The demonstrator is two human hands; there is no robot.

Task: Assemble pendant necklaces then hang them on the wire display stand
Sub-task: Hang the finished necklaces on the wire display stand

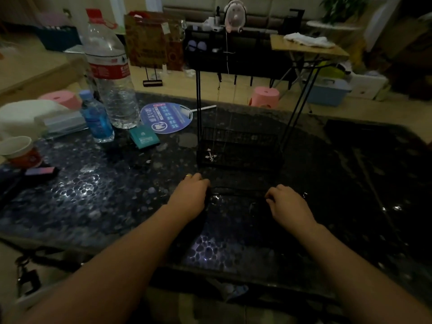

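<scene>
necklaces are partly done, it seems: at least one thin chain with a sparkly pendant already hangs from the top bar of the black wire display stand, which stands mid-worktop, its mesh basket base holding nothing i can make out. more chains look left to assemble. the person's left hand and right hand rest just in front of the stand, fingers curled, with a dark cord stretched between them; whether they pinch it is too dim to tell. to the left, a large water bottle is nearly empty, beside a small blue bottle and a paper cup.
</scene>
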